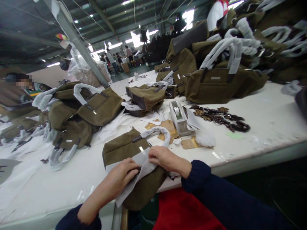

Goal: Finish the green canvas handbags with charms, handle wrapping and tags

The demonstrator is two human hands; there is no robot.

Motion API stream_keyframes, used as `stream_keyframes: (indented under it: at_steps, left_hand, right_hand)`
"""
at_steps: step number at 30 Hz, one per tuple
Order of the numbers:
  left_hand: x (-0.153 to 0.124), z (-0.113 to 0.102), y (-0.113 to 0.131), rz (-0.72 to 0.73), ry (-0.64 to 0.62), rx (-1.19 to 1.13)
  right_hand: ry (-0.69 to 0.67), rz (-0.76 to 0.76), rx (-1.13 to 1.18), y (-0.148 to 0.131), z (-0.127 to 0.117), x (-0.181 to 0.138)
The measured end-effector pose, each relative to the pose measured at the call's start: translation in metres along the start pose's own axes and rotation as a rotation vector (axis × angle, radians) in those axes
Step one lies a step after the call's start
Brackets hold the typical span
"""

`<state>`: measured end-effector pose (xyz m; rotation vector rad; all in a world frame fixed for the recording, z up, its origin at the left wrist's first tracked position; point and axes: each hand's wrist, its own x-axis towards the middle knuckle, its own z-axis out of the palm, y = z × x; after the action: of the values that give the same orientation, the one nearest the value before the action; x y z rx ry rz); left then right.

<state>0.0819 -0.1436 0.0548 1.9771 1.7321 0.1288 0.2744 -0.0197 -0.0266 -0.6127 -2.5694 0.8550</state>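
Note:
An olive fabric handbag [120,145] lies at the table's front edge, its body extending toward me. One handle [166,132], wrapped in white paper, arches up on its far side. Across the bag's opening lies a thin white paper sheet [126,194]. My left hand [122,175] is closed on the sheet at the bag's middle, thumb and fingers bent together. To its right, my right hand [165,157] pinches the sheet's upper part near the handle. Both fingertips are partly hidden by the paper.
Beyond the bag stand a tape dispenser [178,118], brown cardboard tags [190,143] and dark beaded chains [220,118]. Olive bags [100,107] are heaped at the left, and more bags [213,83] at the right. Another person [26,84] is at the far left.

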Motion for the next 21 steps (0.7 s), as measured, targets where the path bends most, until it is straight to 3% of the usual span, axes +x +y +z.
stream_keyframes:
  at_steps: [2, 5, 8, 11, 15, 21]
  left_hand:
    - [-0.009, -0.002, 0.012, -0.049, 0.145, 0.089]
    - [-0.012, 0.015, 0.039, 0.079, 0.316, 0.207]
    - [0.001, 0.046, 0.051, 0.21, 0.255, 0.329]
    - [0.015, 0.067, 0.037, 0.16, 0.225, 0.393]
    - [0.021, 0.068, 0.014, 0.134, 0.231, 0.341]
    - [0.024, 0.057, 0.013, 0.138, 0.196, 0.274]
  right_hand:
    - [-0.02, 0.009, 0.035, 0.002, -0.002, 0.003]
    - [-0.039, 0.023, 0.075, 0.003, -0.003, 0.006]
    - [-0.047, 0.042, 0.095, 0.003, -0.005, 0.007]
    - [-0.065, 0.055, 0.1, 0.005, -0.006, 0.008]
    - [-0.087, 0.061, 0.087, 0.009, -0.005, 0.014]
    - [-0.105, 0.044, 0.018, 0.009, -0.001, 0.018]
